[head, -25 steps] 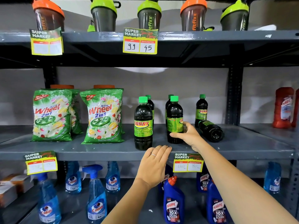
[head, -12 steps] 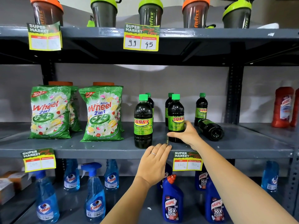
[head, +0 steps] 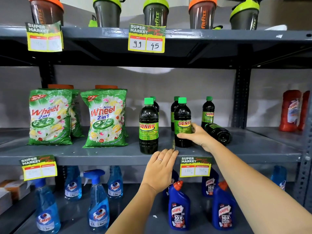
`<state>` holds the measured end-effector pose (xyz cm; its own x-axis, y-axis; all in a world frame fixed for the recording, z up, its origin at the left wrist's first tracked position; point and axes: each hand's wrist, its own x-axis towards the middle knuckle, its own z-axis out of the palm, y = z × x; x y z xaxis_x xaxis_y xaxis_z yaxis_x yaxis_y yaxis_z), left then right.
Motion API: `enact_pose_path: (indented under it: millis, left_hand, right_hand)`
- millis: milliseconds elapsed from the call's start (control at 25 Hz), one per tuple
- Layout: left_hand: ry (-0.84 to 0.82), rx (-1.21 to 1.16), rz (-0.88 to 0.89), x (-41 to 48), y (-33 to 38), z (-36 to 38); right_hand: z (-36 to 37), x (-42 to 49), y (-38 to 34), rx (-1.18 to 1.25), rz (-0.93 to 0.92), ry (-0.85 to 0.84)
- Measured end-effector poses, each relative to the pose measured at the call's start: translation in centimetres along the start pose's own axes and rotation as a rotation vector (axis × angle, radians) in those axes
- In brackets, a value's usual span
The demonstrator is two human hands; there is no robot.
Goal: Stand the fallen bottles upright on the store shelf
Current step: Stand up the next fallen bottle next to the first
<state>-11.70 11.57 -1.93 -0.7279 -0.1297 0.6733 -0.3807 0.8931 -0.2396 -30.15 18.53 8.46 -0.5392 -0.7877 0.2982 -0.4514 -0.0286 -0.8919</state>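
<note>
Dark Sunny bottles with green caps stand on the grey middle shelf (head: pixel 101 153). My right hand (head: pixel 196 135) grips the lower body of one upright front bottle (head: pixel 182 119). Another upright Sunny bottle (head: pixel 148 127) stands to its left. One dark bottle (head: pixel 219 133) lies on its side just right of my right hand, base towards me. Three more bottles stand behind, among them the rear right bottle (head: pixel 208 112). My left hand (head: pixel 160 168) rests flat, fingers together, on the shelf's front edge, holding nothing.
Green Wheel detergent bags (head: pixel 104 119) stand at the shelf's left. Red bottles (head: pixel 291 108) stand at the far right. Shaker cups (head: pixel 156 10) line the top shelf. Blue Colin sprays (head: pixel 98 203) and Harpic bottles (head: pixel 179 208) fill the shelf below. A steel upright (head: pixel 239 98) rises behind the fallen bottle.
My right hand has closed more around the front upright bottle and turned it so its label faces me. The left hand stays on the shelf edge. The fallen bottle has not moved.
</note>
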Motion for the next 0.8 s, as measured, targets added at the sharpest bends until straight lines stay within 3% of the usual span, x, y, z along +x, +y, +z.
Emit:
enact_pose_path:
  millis: [200,800]
  left_hand:
    - [0.000,-0.011,-0.014,-0.1,0.2,-0.1]
    - [0.034,0.017,-0.026,0.1,0.3,0.2]
  right_hand:
    - [0.6,-1.0,-0.1,0.000,-0.022,0.085]
    - [0.3,-3.8,-0.1,-0.084,-0.059,0.122]
